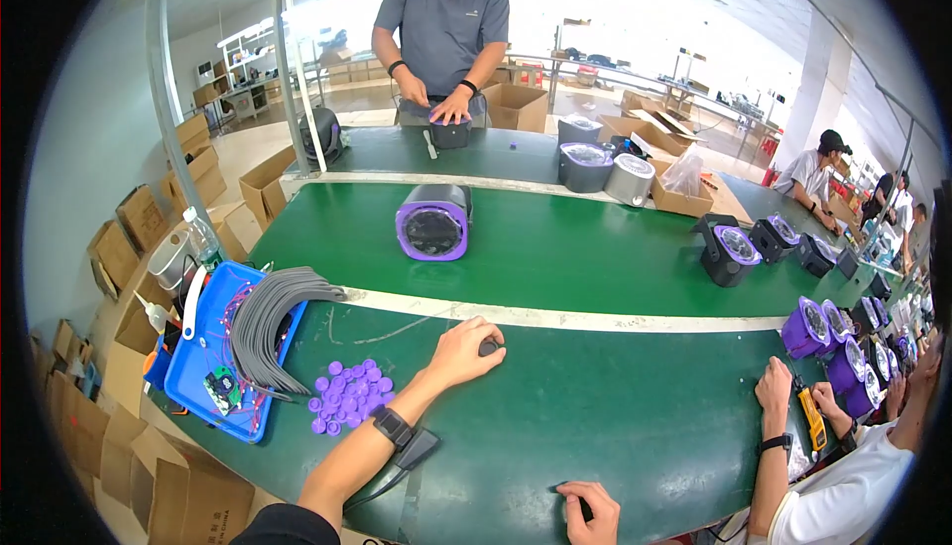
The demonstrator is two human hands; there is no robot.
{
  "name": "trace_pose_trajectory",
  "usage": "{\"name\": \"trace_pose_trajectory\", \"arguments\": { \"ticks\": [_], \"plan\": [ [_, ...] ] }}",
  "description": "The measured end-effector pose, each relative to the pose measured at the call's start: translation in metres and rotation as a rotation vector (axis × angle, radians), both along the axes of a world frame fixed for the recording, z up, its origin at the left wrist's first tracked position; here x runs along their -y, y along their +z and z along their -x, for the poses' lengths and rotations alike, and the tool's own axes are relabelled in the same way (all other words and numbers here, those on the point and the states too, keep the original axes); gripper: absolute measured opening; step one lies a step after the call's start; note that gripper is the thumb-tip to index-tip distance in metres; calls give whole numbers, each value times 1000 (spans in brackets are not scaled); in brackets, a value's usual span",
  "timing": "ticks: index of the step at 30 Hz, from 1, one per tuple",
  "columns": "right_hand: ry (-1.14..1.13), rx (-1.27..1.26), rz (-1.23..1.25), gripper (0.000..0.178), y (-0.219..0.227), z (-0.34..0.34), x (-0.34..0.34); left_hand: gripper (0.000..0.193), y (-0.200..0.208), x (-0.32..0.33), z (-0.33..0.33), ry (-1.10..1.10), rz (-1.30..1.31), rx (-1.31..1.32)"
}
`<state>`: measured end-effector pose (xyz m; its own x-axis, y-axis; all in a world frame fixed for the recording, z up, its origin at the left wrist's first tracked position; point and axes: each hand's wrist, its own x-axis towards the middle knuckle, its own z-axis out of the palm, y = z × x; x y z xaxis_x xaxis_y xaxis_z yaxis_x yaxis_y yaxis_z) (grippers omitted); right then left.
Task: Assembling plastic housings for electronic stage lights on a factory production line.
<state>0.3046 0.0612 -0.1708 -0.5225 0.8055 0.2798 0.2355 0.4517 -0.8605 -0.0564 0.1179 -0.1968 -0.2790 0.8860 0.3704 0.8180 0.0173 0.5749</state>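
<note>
My left hand (464, 352) rests over the green table near the white strip, its fingers curled around a small dark round piece (488, 347). At the lower edge, my right hand (592, 517) is closed with a bit of something black showing between thumb and fingers; its kind is hidden. A heap of small purple caps (349, 396) lies to the left of my left forearm. Close to my left wrist, a black box-shaped device (416, 449) with a cable sits by the watch. Farther back, a black cylindrical lamp housing with a purple rim (433, 228) lies on its side.
A blue tray (190, 386) holds grey cables (278, 322) and a green circuit board (222, 388). Several purple-rimmed lamps (734, 247) stand at the right. One co-worker (441, 24) handles a lamp opposite; another person's hands (776, 386) are beside a yellow tool (811, 420).
</note>
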Motion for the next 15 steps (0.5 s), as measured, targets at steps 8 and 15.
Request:
{"name": "trace_pose_trajectory", "arguments": {
  "ticks": [8, 15],
  "plan": [
    [8, -3, 4, 15, 1, 1, 1, 21, -4, 0, 3, -5, 4, 7],
    [14, 2, -12, 15, 0, 0, 0, 22, -1, 1, -1, 0, -8, 10]
  ]
}}
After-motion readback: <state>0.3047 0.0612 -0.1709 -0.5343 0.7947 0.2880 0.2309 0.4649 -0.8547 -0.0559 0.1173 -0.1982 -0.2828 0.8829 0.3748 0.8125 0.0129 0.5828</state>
